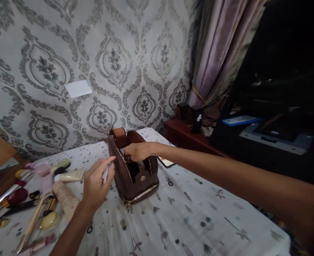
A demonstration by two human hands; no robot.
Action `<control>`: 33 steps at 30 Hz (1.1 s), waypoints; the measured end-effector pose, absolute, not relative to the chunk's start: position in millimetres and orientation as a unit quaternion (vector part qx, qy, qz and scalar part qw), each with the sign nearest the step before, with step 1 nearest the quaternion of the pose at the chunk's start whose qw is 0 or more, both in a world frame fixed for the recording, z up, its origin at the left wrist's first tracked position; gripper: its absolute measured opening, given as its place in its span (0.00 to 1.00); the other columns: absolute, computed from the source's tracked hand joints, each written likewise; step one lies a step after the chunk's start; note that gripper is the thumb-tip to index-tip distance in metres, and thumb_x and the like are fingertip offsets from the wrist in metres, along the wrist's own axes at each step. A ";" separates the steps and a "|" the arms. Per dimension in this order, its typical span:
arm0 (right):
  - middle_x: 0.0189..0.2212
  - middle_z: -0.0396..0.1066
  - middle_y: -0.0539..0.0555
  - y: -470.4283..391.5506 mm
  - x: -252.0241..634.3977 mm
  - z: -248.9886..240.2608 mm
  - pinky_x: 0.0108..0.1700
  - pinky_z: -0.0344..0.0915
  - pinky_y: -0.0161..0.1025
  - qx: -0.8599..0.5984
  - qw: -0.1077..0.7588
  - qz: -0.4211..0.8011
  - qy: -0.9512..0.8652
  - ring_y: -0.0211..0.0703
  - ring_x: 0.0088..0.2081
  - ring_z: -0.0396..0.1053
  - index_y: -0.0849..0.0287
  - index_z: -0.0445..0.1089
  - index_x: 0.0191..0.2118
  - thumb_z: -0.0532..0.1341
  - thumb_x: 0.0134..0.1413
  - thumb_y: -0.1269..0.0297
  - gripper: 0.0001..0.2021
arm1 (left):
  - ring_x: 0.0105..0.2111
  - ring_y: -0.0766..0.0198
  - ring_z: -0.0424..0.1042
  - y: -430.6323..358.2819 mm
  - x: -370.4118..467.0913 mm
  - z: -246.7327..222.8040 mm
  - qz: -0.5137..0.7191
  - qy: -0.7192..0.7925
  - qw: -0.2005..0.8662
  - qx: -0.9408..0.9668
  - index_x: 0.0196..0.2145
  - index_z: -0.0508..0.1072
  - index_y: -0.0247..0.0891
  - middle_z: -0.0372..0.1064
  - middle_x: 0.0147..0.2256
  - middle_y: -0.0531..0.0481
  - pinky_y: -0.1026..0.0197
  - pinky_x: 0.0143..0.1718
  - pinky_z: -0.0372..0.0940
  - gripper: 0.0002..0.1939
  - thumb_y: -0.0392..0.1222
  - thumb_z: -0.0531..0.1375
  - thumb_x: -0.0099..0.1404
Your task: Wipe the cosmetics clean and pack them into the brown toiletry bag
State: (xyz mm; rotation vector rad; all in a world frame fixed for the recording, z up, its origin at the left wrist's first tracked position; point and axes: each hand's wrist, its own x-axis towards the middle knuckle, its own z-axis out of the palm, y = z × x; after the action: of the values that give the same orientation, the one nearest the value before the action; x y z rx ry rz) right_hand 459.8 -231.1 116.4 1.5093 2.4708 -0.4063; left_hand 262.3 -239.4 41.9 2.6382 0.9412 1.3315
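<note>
A brown leather-look makeup bag (pixel 135 190) stands on the patterned cloth with its gold-toothed zip open. My right hand (pixel 138 152) reaches into its opening from the right. The fingers curl downward and look closed; their tips, and whatever they grip, are hidden inside. Dark contents show in the bag below that hand. Beside the bag's left wall is my left hand (pixel 97 179), open, its index finger stretched toward the zip edge and its thumb apart. I cannot tell whether that fingertip touches the bag.
Left of my left hand lie several cosmetics, among them a beige tube (pixel 70 176), a larger peach tube (pixel 65 197) and a long-handled brush (pixel 33 222). A phone-like flat thing (pixel 167 162) lies behind my right forearm. A dark television-like screen (pixel 276 89) stands right.
</note>
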 end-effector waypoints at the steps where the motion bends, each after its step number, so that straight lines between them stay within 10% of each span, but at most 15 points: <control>1: 0.43 0.77 0.64 -231.1 460.7 116.0 0.33 0.61 0.33 0.514 0.106 -0.141 0.839 0.46 0.39 0.73 0.73 0.74 0.47 0.55 0.54 0.78 0.17 | 0.36 0.61 0.73 -238.2 266.3 50.8 0.403 0.294 -0.020 0.866 0.47 0.74 0.36 0.74 0.36 0.46 0.61 0.39 0.65 0.15 0.39 0.50 0.70; 10: 0.47 0.74 0.65 -229.4 472.1 110.3 0.34 0.62 0.34 0.524 0.043 -0.173 0.833 0.49 0.44 0.73 0.72 0.67 0.53 0.56 0.52 0.79 0.21 | 0.42 0.51 0.77 -241.4 301.9 112.1 0.048 0.269 -0.083 0.958 0.41 0.77 0.42 0.77 0.44 0.45 0.54 0.39 0.67 0.16 0.32 0.53 0.61; 33: 0.36 0.75 0.58 -216.3 482.1 106.4 0.29 0.59 0.35 0.474 0.044 -0.228 0.849 0.43 0.32 0.69 0.71 0.72 0.44 0.55 0.43 0.80 0.19 | 0.44 0.56 0.77 -227.9 307.8 128.7 -0.078 0.156 0.047 0.983 0.56 0.71 0.54 0.78 0.47 0.52 0.59 0.42 0.67 0.33 0.29 0.51 0.57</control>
State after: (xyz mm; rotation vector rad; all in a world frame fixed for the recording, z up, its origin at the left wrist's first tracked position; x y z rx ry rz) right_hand 482.1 -216.3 106.4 1.4482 2.5952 -0.6970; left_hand 307.8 -227.9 128.7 3.0001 0.4766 -0.2393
